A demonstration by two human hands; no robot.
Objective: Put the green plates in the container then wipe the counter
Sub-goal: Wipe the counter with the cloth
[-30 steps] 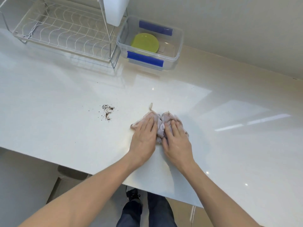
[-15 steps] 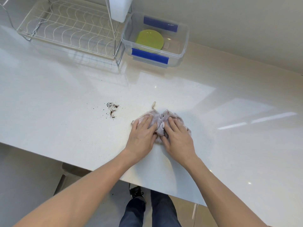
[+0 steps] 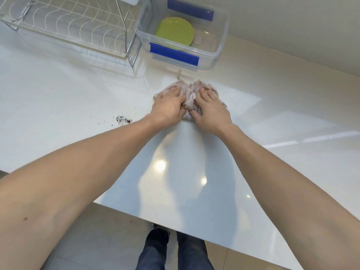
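Head view: a crumpled cloth (image 3: 190,94) is pressed flat on the white counter (image 3: 68,106) by both hands. The left hand (image 3: 168,108) and the right hand (image 3: 210,112) lie side by side on it, almost touching. The fingers (image 3: 171,92) are laid flat and only a little spread, and the thumbs are tucked into the bunched middle of the cloth.

The green plates (image 3: 175,33) are already stacked inside the clear container (image 3: 220,41), which stands at the back of the counter, just past the cloth. So only the wiping is judged to be left.

A small patch of dark crumbs (image 3: 123,119) is seen on the counter to the left of the hands and a bit closer to the person. The left hand is nearer to it. The cloth would need to be slid left and back toward the body to reach it. Nothing stands in between.

A wire dish rack (image 3: 68,28) is set at the back left, well apart from the crumbs. A few tiny specks (image 3: 238,96) are also seen to the right of the cloth.
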